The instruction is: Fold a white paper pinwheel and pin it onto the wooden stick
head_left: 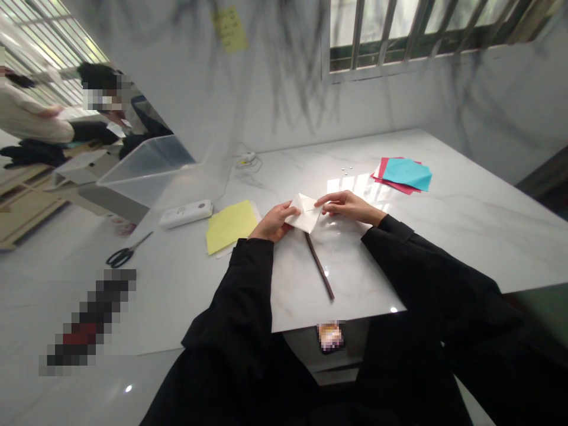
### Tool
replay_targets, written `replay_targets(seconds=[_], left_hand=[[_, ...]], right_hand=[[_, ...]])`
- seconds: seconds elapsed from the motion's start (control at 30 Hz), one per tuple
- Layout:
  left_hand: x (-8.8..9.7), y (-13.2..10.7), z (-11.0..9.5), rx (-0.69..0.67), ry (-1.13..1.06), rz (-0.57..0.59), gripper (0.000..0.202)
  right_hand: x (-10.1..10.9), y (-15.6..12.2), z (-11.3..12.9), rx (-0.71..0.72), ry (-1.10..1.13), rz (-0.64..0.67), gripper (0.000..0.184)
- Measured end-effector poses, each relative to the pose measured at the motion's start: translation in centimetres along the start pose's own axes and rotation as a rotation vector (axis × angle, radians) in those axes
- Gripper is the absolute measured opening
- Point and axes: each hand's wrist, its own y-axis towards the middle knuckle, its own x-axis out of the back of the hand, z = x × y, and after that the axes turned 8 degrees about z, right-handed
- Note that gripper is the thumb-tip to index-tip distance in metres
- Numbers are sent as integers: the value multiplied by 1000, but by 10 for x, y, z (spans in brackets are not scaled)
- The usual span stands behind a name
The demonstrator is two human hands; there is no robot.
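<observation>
The folded white paper (306, 220) sits between the two hands, over the counter (452, 236). The left hand (271, 225) has its fingers clamped on the paper's left corner, thumb on the upper face. The right hand (348, 206) lays its index fingertip on the right side; whether its fingers pinch the paper, I cannot tell. A brown stick (320, 266) extends from beneath the paper's near corner.

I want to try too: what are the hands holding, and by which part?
A folded white paper, pinched at its left corner by the left hand. The right hand touches its right side; whether it grips too, I can't tell.
</observation>
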Motion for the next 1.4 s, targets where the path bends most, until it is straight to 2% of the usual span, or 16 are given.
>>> replay_targets(seconds=[0.27,0.5,0.77,0.97,1.23,1.3,1.4], left_hand=[[0,-2,-1,-12,-13,19,47],[2,0,-1,-18,20,67,51],[0,0,3,-21,60,44,52],[-2,1,3,-27,64,20,51],[-8,3,7,-67,58,-47,58],[-9,3,7,-72,65,-55,59],[-11,3,7,-94,67,-60,61]], right_hand=[[-1,1,1,30,-64,7,43],[0,0,-2,35,18,-14,39],[-18,7,-14,6,175,-151,39],[-26,10,-10,0,132,-267,43],[-31,12,-10,10,133,-342,38],[-33,12,-10,9,148,-371,42],[-36,11,-8,-17,225,-359,60]])
